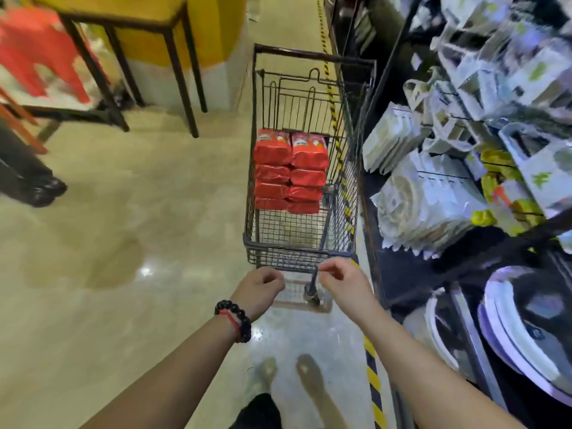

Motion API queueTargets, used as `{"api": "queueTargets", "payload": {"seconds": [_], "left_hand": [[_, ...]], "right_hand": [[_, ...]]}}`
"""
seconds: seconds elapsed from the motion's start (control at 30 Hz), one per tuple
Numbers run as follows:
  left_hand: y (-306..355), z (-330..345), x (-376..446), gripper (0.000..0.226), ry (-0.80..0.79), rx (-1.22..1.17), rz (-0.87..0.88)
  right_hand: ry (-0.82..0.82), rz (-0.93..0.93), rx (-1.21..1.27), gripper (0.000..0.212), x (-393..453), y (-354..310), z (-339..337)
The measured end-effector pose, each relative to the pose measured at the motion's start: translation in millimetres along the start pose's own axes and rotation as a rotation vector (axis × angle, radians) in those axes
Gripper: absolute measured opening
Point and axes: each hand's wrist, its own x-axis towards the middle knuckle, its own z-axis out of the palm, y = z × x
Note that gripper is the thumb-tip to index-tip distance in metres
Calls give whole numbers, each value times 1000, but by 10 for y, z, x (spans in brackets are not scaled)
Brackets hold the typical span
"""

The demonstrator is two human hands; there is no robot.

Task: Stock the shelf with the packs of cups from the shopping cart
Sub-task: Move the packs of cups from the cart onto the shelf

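Red plastic-wrapped packs of cups [290,171] are lying stacked in two columns at the far end of the dark wire shopping cart [301,252]. Left hand [261,284] and right hand [342,281] are hovering near its closest rim, fingers loosely curled, grasping nothing.

Both arms are stretched out forward toward the cart [301,168]. The left hand [260,286] is held just near the close end of the cart, a bit to the left side. Its fingers are curled loosely and nothing is held in them. A bracelet of black beads [233,320] is worn on the left wrist. The right hand [343,281] is held near the same end, to the right. Its fingers are bent loosely too, and nothing is held.
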Motion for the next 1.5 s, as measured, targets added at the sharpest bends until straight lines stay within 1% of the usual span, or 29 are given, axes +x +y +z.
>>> {"api": "queueTargets", "payload": {"seconds": [0.1,0.27,0.4,0.5,0.6,0.87,1.03,1.13,1.2,1.3,1.5], "left_hand": [[-16,-116,180,9,-18,12,-10],[37,-259,511,12,-34,19,-7],[88,-289,785,13,-52,32,-20],[185,-328,1058,14,-81,55,-16],[335,-392,1383,16,-95,69,-20],[890,-611,2506,15,-45,144,-79],[1362,-649,3156,15,-41,176,-66],[1567,-649,3467,15,-41,91,-77],[1661,-653,3647,17,-60,55,-77],[1751,-691,3905,16,-65,66,-63],[1758,-756,4460,13,-87,39,-116]], "right_hand": [[-14,14,-27,26,158,-80,78],[-25,65,-4,14,464,-148,133],[-35,85,-9,20,726,-140,134],[-16,101,-7,19,1015,-132,133],[-11,109,-12,21,1394,-155,151],[-38,189,47,21,2699,-391,126],[-53,132,83,21,3475,-562,-60],[-16,117,65,19,3849,-617,-115],[-16,143,51,19,4073,-647,-103],[-25,171,3,18,4393,-643,-57],[11,208,30,22,5093,-604,44]]}}
